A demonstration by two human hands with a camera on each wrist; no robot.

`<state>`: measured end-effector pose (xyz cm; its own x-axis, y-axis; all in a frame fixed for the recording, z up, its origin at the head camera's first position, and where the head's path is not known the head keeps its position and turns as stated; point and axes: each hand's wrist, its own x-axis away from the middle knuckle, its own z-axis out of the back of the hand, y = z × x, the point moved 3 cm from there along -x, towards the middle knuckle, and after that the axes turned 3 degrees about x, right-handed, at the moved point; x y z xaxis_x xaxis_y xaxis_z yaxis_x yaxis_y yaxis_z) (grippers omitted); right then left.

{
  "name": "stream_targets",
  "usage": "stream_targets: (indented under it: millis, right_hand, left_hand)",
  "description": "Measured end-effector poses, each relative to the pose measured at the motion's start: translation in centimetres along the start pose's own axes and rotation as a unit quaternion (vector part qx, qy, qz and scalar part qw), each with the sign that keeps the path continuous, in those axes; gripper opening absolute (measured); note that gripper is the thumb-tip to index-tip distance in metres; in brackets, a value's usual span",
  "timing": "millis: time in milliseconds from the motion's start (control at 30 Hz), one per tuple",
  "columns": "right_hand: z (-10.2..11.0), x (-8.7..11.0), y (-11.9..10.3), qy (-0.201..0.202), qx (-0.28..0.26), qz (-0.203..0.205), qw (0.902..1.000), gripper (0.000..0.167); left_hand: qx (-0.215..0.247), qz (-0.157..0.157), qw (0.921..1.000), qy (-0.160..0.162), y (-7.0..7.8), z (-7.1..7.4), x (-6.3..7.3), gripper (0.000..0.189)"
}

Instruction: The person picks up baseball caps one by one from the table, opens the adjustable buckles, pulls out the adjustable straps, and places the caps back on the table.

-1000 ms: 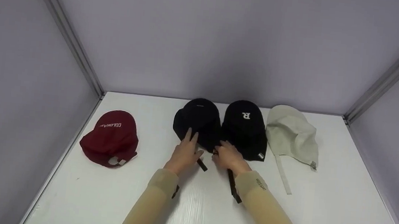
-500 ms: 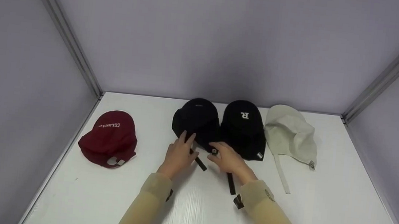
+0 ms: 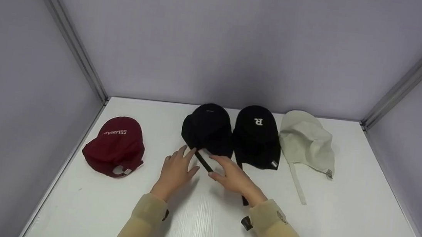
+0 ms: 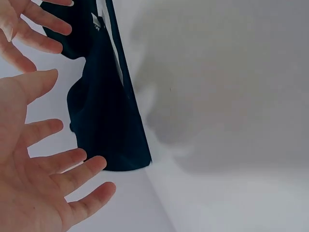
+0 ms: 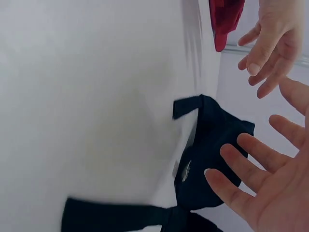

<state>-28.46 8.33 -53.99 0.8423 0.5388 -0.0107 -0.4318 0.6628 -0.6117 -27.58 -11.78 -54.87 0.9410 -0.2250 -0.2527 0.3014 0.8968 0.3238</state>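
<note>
A plain black cap (image 3: 208,128) lies against the back of the white table, its loose strap (image 3: 203,161) trailing toward the front. Just in front of its left edge is my left hand (image 3: 175,172), fingers spread and nothing held. My right hand (image 3: 235,178) hovers beside the strap with thumb and fingers apart; it also holds nothing. Touching the plain cap on the right is a second black cap (image 3: 257,132) bearing a white R, partly bordered by my right hand. In the left wrist view, a dark cap (image 4: 111,106) stands beyond my spread fingers.
A red cap (image 3: 115,146) with white lettering sits alone at the left of the table (image 3: 200,226). At the right, a cream cap (image 3: 307,139) adjoins the R cap, its strap (image 3: 297,183) stretched forward. Grey panels (image 3: 218,45) enclose the back and sides.
Both hands have drawn back from the plain black cap toward the front, the left also shifting left. The right hand's fingers have come off the cap's rear edge. The caps stay nearly in place.
</note>
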Motion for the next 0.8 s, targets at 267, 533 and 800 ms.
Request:
stream_targets:
  millis: [267,533,800]
  right_hand:
    - [-0.9,-0.3,-1.2,0.006,-0.032,0.015,0.9994,0.06]
    - [-1.9,-0.8,-1.9,0.002,-0.037,0.023,0.9991,0.061]
    - [-2.6,-1.4,-2.8,-0.021,-0.049,0.016,0.9984,0.06]
  left_hand:
    - [-0.005,0.018,0.9995,0.024,-1.7,1.3,1.2,0.054]
    - [-0.019,0.04,0.9977,0.051,-3.6,2.6,2.7,0.051]
    - [-0.037,0.069,0.9923,0.097,-6.8,4.5,4.5,0.049]
